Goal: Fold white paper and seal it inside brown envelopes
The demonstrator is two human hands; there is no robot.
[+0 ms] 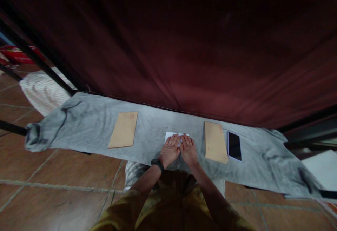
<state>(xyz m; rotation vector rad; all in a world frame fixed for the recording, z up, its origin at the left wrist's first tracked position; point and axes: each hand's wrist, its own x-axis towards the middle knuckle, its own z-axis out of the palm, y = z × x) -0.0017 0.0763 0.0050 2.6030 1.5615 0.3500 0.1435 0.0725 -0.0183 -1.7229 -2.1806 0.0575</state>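
Note:
A white sheet of paper point(170, 134) lies on the grey cloth in front of me, mostly covered by my hands. My left hand point(170, 149), with a dark band at the wrist, rests flat on its left part, fingers stretched out. Beside it my right hand point(187, 149) lies flat on the right part, also with straight fingers. The two hands nearly touch at the thumbs. To the left is a brown envelope point(123, 130). On the right lies a stack of brown envelopes point(215, 141), close to a phone point(234, 146) with a dark screen.
The grey cloth point(92, 125) covers a long narrow surface, backed by a dark red curtain point(168, 66). Black metal bars point(39, 59) stand at the left. A striped cloth point(46, 88) hangs there above the tiled floor point(65, 203). A white object point(322, 167) is at far right.

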